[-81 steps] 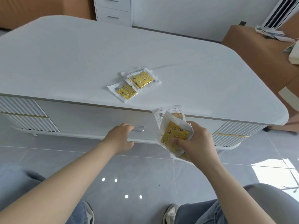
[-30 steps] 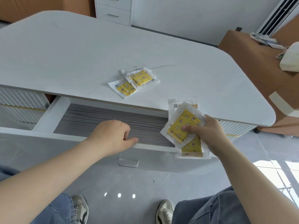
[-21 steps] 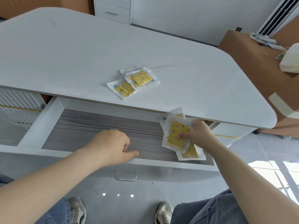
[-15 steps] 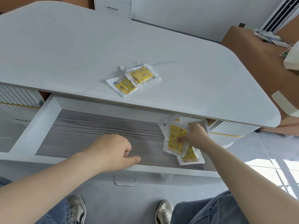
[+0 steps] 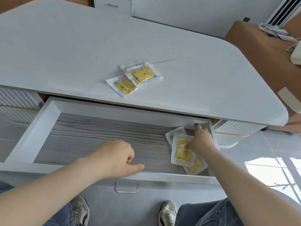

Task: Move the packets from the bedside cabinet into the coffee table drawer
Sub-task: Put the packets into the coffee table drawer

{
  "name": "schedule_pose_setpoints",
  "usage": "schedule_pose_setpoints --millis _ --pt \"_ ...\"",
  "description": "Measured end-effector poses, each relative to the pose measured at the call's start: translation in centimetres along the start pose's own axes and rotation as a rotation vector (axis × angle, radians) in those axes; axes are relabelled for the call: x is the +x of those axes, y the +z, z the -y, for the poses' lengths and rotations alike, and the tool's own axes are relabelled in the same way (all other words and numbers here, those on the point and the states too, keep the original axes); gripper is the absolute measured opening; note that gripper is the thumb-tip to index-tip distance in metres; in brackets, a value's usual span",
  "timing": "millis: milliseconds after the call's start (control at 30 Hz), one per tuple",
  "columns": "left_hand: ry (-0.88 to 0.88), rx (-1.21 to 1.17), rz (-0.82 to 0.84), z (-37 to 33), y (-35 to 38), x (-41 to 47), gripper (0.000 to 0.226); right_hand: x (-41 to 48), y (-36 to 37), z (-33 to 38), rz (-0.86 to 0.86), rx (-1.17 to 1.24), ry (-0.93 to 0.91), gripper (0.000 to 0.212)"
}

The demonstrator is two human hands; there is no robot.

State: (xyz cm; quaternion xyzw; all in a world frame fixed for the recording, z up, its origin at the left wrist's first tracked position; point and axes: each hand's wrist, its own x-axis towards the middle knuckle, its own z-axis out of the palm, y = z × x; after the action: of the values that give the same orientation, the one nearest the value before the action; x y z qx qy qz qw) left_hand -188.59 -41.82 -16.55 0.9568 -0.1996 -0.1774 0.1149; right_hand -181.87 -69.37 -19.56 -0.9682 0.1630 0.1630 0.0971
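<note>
The drawer stands pulled well out from under the worktop, grey wood-grain floor showing. At the drawer's right end lies a stack of packets, clear wrap w/ yellow print, fanned a bit & lying on the floor of it. The right hand is on that stack: thumb on the top packet, forefinger stretched toward the drawer's back wall, other fingers hidden, so can't tell if it's gripping or only resting. The left hand hangs over the drawer's front edge near the middle, fingers loosely curled, thumb out, holding nothing. Two more packets lie overlapping on the worktop, just behind the drawer. The drawer's metal handle shows below its front.
</note>
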Motion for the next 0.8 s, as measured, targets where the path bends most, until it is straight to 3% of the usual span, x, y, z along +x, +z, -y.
schedule_pose_setpoints --millis 133,267,367,433,533,667,800 --pt "0.002 -0.055 -0.062 0.1 -0.3 0.2 0.041 -1.1 -1.1 1.5 0.002 0.029 -0.119 0.074" --pt "-0.043 -0.163 -0.332 1.5 -2.3 1.0 0.015 -3.2 -2.0 3.8 -0.075 -0.033 -0.343 0.056" --pt "-0.067 -0.161 -0.607 2.6 -4.8 2.0 0.027 -4.5 -3.0 5.1 -0.066 -0.024 -0.493 0.046" --pt "-0.089 -0.099 -0.690 3.0 -6.3 3.5 0.036 -4.9 -3.9 5.4 -0.073 -0.009 -0.561 0.045" --pt "-0.133 -0.036 -0.654 3.3 -8.0 6.7 0.056 -4.8 -5.1 5.4 -0.109 0.031 -0.613 0.045" --pt "-0.208 -0.019 -0.448 3.5 -9.3 11.3 0.081 -4.2 -6.2 4.8 -0.153 0.100 -0.651 0.042" --pt "-0.294 -0.006 -0.343 4.2 -9.3 14.3 0.078 -3.8 -6.8 4.0 -0.165 0.129 -0.666 0.041"
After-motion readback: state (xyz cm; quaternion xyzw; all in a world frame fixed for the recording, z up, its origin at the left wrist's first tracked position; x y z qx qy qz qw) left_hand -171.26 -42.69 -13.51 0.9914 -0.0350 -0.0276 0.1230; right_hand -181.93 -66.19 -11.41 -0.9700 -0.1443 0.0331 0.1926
